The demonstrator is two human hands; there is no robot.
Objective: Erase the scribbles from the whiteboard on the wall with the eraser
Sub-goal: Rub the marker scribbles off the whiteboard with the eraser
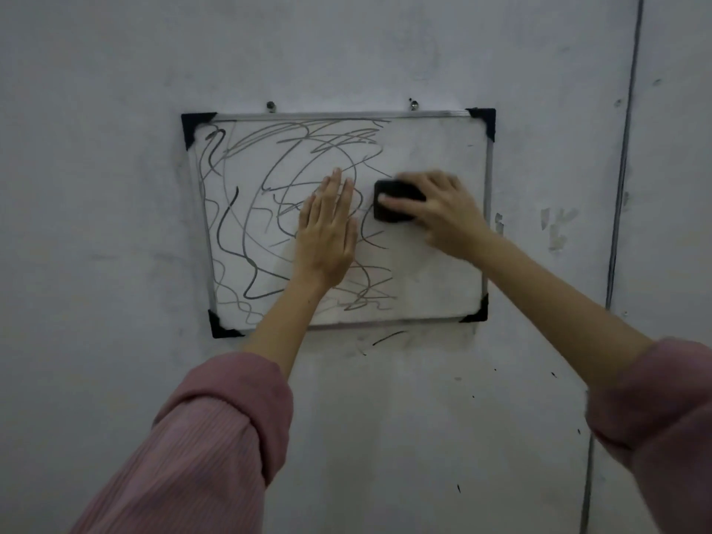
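A small whiteboard (435, 148) with a grey metal frame and black corner caps hangs on the wall. Black scribbles (254, 210) cover its left and middle parts; the right part is wiped white. My left hand (327, 233) lies flat on the board near its middle, fingers straight and pointing up. My right hand (443, 213) grips the black eraser (397, 196), which presses against the board just right of the left hand, at the edge of the scribbled area. The fingers lie blurred over the eraser's back.
The grey wall (115, 264) around the board carries smudges and ink specks, with a short black stroke (389, 337) just below the frame. Two screws (413, 106) hold the board at the top. A thin cable (624, 167) runs down the wall at the right.
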